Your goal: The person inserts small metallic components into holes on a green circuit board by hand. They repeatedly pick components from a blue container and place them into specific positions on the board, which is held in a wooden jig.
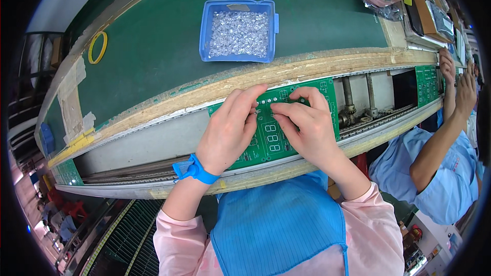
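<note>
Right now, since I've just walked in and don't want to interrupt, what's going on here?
A person is working on a green circuit board: the left-hand grip and right-hand grip are at its far half, by a row of pale parts. Whether either holds anything is unclear. A blue bin of clear pieces sits beyond.

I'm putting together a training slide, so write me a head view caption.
Left hand and right hand over a green circuit board, a blue tray of small clear parts beyond.
</note>
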The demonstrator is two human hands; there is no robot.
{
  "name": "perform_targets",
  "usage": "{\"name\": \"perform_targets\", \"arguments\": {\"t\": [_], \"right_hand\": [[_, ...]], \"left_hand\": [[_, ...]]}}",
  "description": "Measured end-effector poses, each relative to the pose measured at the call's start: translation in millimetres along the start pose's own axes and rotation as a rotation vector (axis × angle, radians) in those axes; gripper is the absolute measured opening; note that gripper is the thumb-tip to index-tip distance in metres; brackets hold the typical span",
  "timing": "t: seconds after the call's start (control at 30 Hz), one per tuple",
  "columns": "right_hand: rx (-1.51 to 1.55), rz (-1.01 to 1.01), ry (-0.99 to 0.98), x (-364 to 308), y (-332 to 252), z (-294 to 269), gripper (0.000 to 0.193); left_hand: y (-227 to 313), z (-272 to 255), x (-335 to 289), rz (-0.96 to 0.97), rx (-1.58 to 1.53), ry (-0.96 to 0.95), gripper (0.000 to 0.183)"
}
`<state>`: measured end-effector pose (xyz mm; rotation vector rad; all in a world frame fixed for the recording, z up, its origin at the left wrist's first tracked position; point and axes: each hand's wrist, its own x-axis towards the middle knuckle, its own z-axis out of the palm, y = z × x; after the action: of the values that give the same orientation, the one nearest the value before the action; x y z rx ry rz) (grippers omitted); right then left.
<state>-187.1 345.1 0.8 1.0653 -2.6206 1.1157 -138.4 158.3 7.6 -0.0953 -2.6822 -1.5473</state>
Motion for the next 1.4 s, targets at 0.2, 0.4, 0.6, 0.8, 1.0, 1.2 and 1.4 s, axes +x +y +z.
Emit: {"name": "perform_targets", "arguments": {"t": [0.2, 0.4, 0.6, 0.8, 1.0, 1.2, 1.4], "right_hand": [[-0.067, -0.039, -0.032, 1.9, -3.5, -1.9, 0.028], [-0.1, -0.057, -0.033, 3.6, -6.3, -1.5, 0.029], [-0.197, -0.131, -0.031, 1.8, -9.8, 0.3, 0.03], [-0.256, -0.194, -0.033, 4.7, -12.0, 2.9, 0.024], [-0.284, -0.213, -0.056, 6.3, -11.8, 3.8, 0.013], [-0.21, -0.173, -0.085, 4.1, -7.1, 3.0, 0.014], [0.081, -0.004, -0.071, 4.8, -4.0, -3.9, 0.015]], "left_hand": [[-1.4, -0.3, -0.3, 0.006, 0.002, -0.004, 0.058], [0.2, -0.8, 0.2, 0.035, -0.006, -0.002, 0.053], [-1.1, 0.7, 0.2, 0.044, -0.008, 0.008, 0.055], [1.2, -1.7, 1.9, 0.007, 0.038, -0.024, 0.062], [4.4, -2.0, 6.0, 0.027, 0.04, -0.031, 0.062], [10.9, -8.8, 14.8, 0.022, 0.139, -0.15, 0.07], [11.4, -14.2, 18.5, 0.012, 0.17, -0.216, 0.072]]}}
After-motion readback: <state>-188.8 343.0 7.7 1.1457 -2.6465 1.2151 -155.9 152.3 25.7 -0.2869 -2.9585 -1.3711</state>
